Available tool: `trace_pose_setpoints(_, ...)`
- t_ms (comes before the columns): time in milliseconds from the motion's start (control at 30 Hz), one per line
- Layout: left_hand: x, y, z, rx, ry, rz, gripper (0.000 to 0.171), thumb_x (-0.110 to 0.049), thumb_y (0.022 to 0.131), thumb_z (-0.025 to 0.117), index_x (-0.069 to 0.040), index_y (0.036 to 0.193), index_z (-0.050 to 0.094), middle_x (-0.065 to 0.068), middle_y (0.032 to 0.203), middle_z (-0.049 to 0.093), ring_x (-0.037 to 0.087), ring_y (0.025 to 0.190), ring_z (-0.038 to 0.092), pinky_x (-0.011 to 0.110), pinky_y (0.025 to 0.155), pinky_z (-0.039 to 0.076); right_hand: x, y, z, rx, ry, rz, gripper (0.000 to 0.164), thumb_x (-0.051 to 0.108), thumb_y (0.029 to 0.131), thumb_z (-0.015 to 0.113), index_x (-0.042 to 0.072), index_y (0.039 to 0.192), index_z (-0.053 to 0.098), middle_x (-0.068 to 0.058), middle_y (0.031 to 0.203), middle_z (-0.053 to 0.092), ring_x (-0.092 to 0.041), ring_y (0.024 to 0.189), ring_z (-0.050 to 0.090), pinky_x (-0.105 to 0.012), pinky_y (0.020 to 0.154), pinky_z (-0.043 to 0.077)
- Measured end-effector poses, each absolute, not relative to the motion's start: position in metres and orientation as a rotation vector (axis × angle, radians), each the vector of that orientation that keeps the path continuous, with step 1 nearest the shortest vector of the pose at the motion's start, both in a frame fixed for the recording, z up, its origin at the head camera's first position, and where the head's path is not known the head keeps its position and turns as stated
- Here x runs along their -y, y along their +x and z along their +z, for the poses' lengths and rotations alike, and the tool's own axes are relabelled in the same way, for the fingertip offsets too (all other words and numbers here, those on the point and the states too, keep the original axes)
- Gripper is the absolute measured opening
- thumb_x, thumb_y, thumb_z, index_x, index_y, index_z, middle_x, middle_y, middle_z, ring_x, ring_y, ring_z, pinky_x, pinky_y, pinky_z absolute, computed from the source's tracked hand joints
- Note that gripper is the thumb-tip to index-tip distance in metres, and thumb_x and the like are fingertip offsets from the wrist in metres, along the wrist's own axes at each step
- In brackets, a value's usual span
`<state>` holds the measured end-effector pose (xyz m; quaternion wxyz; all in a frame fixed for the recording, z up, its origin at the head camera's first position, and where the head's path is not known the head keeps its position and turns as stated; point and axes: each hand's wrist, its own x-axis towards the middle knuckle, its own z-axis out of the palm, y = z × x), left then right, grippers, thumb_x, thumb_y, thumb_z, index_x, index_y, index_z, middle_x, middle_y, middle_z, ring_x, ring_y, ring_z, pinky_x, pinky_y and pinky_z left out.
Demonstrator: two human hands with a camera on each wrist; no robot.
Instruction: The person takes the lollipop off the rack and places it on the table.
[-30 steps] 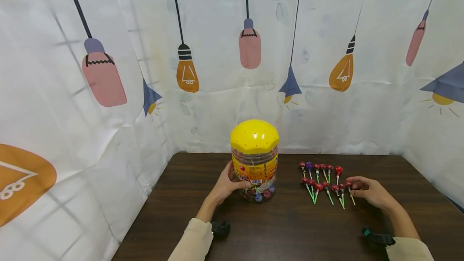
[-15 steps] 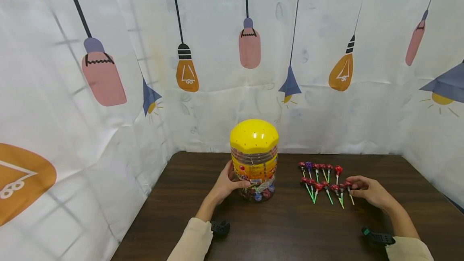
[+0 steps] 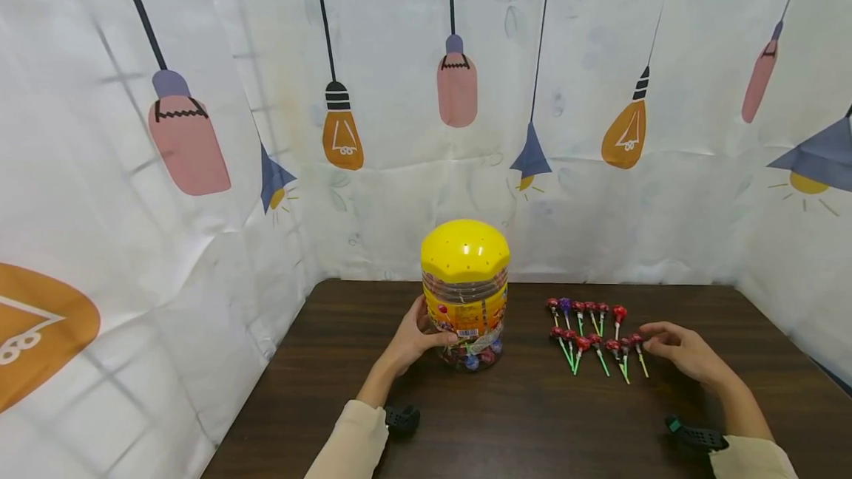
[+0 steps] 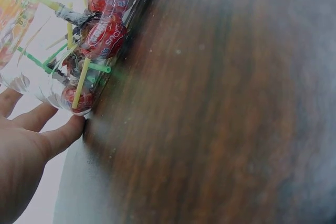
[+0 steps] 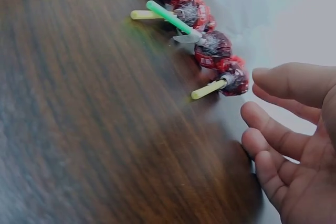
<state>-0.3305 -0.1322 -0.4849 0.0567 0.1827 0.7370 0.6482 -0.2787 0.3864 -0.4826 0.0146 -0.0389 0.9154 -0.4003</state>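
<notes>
A clear plastic jar (image 3: 465, 301) with a domed yellow lid stands upright on the table, with wrapped lollipops showing through its lower part. My left hand (image 3: 413, 340) holds the jar's left side, thumb across the front. In the left wrist view, fingers (image 4: 65, 135) touch the jar near its base. To the right lie two rows of lollipops (image 3: 582, 344), mostly red-wrapped, on green and yellow sticks. My right hand (image 3: 685, 352) is beside the rightmost lollipop (image 5: 234, 80) of the front row. In the right wrist view its loosely bent fingers hold nothing, and a small gap separates them from that candy.
Dark brown wood makes up the table (image 3: 526, 427). A white curtain (image 3: 399, 235) printed with lamps hangs behind and at both sides. Dark straps (image 3: 695, 435) sit on both wrists, below light sleeves.
My right hand's thumb and fingers have come slightly away from the rightmost lollipop. My left hand stays at the jar, and the lollipops keep their places.
</notes>
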Motion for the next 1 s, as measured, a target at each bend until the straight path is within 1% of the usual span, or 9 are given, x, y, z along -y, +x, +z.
trace_pose_setpoints(100,0.133,-0.331,-0.486,-2.234,0.550,1.966,0.097,-0.029,0.085,0.085,-0.023,0.161,0.026,0.005,0.163,0.038,0.036,0.149,0.039,0.061,0.116,0.041,-0.386,-0.278,-0.478,-2.851,-0.111,-1.251,0.048,0.026,0.106,0.058,-0.008,0.139,0.053,-0.015,0.110,0.068,-0.010,0.090,0.061,-0.028,0.070,0.052)
trace_pose_setpoints(233,0.134,-0.330,-0.485,-2.237,0.545,1.954,0.097,-0.028,0.086,0.085,-0.023,0.162,0.025,0.006,0.163,0.038,0.037,0.149,0.038,0.061,0.115,0.041,-0.387,-0.276,-0.472,-2.847,-0.150,-1.285,0.048,0.024,0.107,0.056,-0.009,0.140,0.049,-0.015,0.106,0.066,-0.012,0.084,0.060,-0.029,0.067,0.052)
trace_pose_setpoints(400,0.138,-0.330,-0.480,-2.242,0.545,1.882,0.102,-0.030,0.087,0.084,-0.024,0.163,0.016,0.009,0.168,0.027,0.041,0.153,0.031,0.063,0.117,0.037,-0.385,-0.274,-0.457,-2.833,-0.201,-1.332,0.050,0.024,0.107,0.056,-0.010,0.141,0.046,-0.013,0.104,0.064,-0.011,0.082,0.061,-0.027,0.068,0.055)
trace_pose_setpoints(500,0.144,-0.328,-0.472,-2.277,0.541,1.776,0.106,-0.032,0.087,0.084,-0.023,0.165,0.012,0.012,0.170,0.020,0.043,0.154,0.027,0.066,0.118,0.035,-0.381,-0.273,-0.446,-2.840,-0.285,-1.326,0.047,0.022,0.107,0.056,-0.010,0.140,0.047,-0.010,0.102,0.065,-0.012,0.081,0.061,-0.027,0.067,0.054)
trace_pose_setpoints(567,0.150,-0.325,-0.463,-2.322,0.535,1.671,0.108,-0.033,0.086,0.083,-0.022,0.165,0.010,0.013,0.170,0.018,0.044,0.154,0.026,0.067,0.117,0.035,-0.377,-0.271,-0.437,-2.838,-0.344,-1.330,0.044,0.021,0.107,0.055,-0.008,0.139,0.049,-0.007,0.098,0.065,-0.012,0.080,0.061,-0.028,0.066,0.053)
trace_pose_setpoints(667,0.162,-0.319,-0.448,-2.451,0.532,1.450,0.108,-0.039,0.085,0.083,-0.016,0.165,0.014,0.015,0.169,0.023,0.044,0.152,0.030,0.068,0.115,0.037,-0.368,-0.266,-0.425,-2.833,-0.446,-1.325,0.040,0.019,0.107,0.055,-0.005,0.138,0.051,-0.001,0.098,0.066,-0.009,0.083,0.062,-0.027,0.068,0.055)
trace_pose_setpoints(767,0.172,-0.311,-0.434,-2.588,0.530,1.193,0.104,-0.044,0.084,0.083,-0.010,0.163,0.024,0.018,0.165,0.032,0.042,0.150,0.036,0.066,0.116,0.037,-0.359,-0.261,-0.418,-2.822,-0.543,-1.324,0.035,0.016,0.106,0.056,-0.004,0.135,0.053,-0.002,0.101,0.067,-0.004,0.088,0.064,-0.024,0.073,0.058)
trace_pose_setpoints(900,0.182,-0.297,-0.418,-2.666,0.515,0.899,0.098,-0.047,0.084,0.082,-0.005,0.158,0.034,0.020,0.160,0.043,0.040,0.146,0.043,0.062,0.117,0.038,-0.347,-0.255,-0.414,-2.801,-0.620,-1.328,0.032,0.015,0.106,0.056,-0.004,0.132,0.055,-0.011,0.103,0.068,-0.002,0.092,0.066,-0.024,0.076,0.060)
trace_pose_setpoints(1000,0.189,-0.288,-0.410,-2.665,0.481,0.750,0.093,-0.046,0.084,0.082,-0.007,0.157,0.038,0.019,0.157,0.046,0.038,0.144,0.047,0.061,0.115,0.041,-0.341,-0.253,-0.411,-2.833,-0.627,-1.314,0.030,0.016,0.106,0.057,-0.001,0.131,0.057,-0.013,0.104,0.068,-0.004,0.093,0.068,-0.026,0.075,0.061)
